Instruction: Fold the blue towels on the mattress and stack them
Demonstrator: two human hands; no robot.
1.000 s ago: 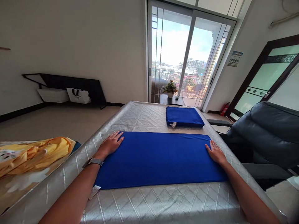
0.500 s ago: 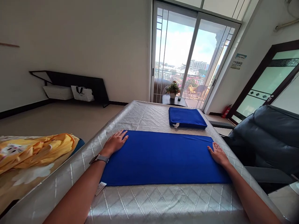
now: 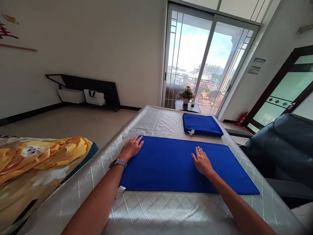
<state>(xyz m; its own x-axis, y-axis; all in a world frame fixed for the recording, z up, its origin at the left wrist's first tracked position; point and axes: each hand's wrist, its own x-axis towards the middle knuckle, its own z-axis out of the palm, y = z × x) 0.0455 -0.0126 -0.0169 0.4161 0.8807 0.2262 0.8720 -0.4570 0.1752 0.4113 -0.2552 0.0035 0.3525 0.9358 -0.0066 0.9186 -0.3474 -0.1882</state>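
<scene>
A blue cloth (image 3: 166,166), folded into a long flat rectangle, lies across the silvery quilted surface (image 3: 156,209) before me. At its left edge rests my left hand (image 3: 132,147), palm down with fingers stretched out; a watch with a metal band is on that wrist. My right hand (image 3: 202,161) lies flat on the cloth, right of its middle, fingers extended. A white label (image 3: 120,192) sticks out at the near left corner. Beyond the cloth sits a stack of folded blue cloths (image 3: 202,125), with a white tag at its front.
Left stands a bed with a yellow cloth (image 3: 53,153) on it. A dark armchair (image 3: 283,147) is at the right. Farther off are a potted plant (image 3: 186,94) on a small table, sliding glass doors (image 3: 190,58) and a low black rack (image 3: 90,83) with a white bag.
My right hand has moved left from the cloth's right edge to nearer its middle. My left hand stays at the left edge. The view has shifted slightly left.
</scene>
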